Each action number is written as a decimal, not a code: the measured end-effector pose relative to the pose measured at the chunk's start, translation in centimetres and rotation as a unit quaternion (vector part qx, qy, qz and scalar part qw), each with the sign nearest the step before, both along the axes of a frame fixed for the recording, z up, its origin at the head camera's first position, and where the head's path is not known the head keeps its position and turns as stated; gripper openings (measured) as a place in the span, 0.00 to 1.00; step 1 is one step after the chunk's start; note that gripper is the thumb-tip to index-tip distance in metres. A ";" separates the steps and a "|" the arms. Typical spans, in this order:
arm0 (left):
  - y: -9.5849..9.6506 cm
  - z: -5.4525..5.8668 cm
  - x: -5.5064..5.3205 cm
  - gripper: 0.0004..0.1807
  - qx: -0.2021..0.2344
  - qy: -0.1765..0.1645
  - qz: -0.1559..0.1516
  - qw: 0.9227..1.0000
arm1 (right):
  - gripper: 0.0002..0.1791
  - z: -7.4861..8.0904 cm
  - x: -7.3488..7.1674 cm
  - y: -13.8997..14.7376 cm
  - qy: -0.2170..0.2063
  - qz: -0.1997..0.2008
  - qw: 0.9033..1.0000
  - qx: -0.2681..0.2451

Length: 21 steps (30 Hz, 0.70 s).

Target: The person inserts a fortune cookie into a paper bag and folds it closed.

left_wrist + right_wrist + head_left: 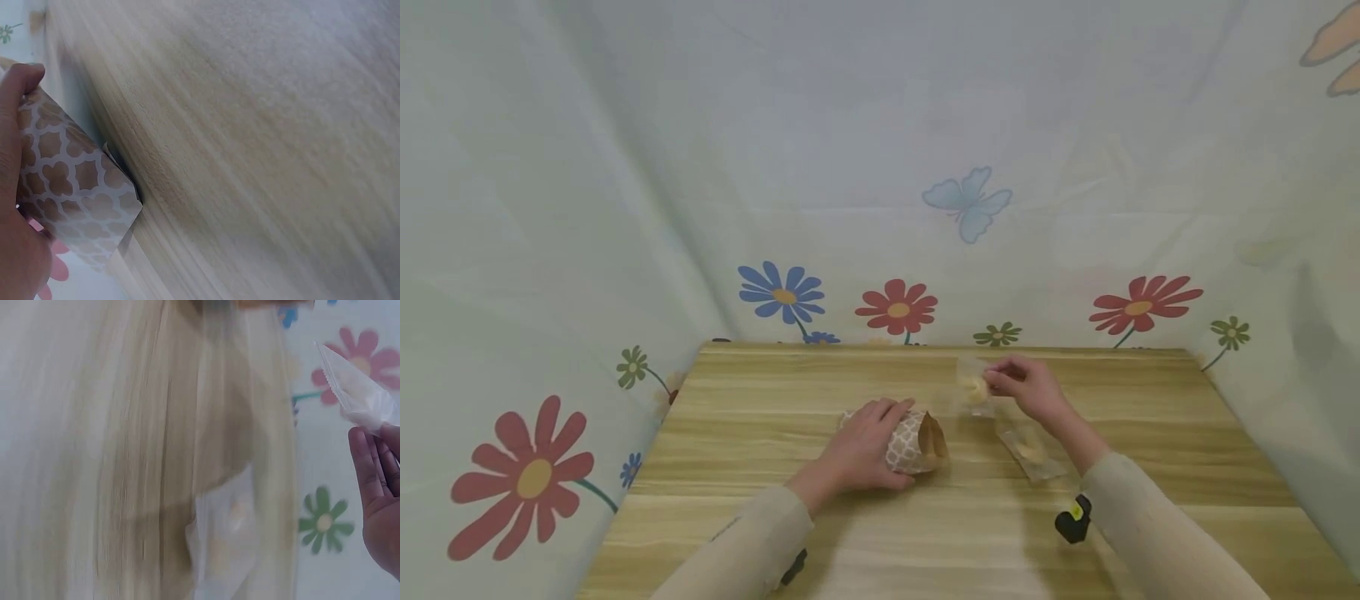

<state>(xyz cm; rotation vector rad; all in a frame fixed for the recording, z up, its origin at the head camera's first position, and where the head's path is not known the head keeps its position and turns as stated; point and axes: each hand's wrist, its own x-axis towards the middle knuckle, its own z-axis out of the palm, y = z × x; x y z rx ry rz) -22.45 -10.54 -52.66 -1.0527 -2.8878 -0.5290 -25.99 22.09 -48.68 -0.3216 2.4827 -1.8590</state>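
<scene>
My left hand (867,446) grips a brown paper bag (906,446) with a white lattice pattern, lying on its side with its open mouth facing right. In the left wrist view, thumb and fingers wrap around the patterned bag (75,181). Up and to the right of the bag's mouth, my right hand (1026,387) pinches a small clear packet (973,390) by its edge; something pale yellow is inside. The right wrist view shows this packet (359,390) between thumb and fingers. A second clear packet (1030,452) with pale contents lies on the table below the right hand.
The wood-grain table (760,375) ends at a pale curtain (850,125) printed with flowers and butterflies, which also hangs along both sides. A black strap piece (1073,518) shows at the right sleeve.
</scene>
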 end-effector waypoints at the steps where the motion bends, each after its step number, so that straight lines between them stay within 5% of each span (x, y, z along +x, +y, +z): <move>1: 0.0 0.0 0.0 0.67 0.002 0.002 0.001 1.000 | 0.11 0.4 0.4 -0.4 0.004 0.000 1.000 0.003; 7: 0.1 0.0 0.1 0.68 0.012 0.005 0.009 1.000 | 0.09 1.7 2.9 -2.4 0.032 0.009 0.999 0.030; 21: 0.0 -0.2 0.4 0.69 0.017 0.016 0.026 0.999 | 0.05 -0.1 5.2 -4.7 0.035 0.040 0.998 0.030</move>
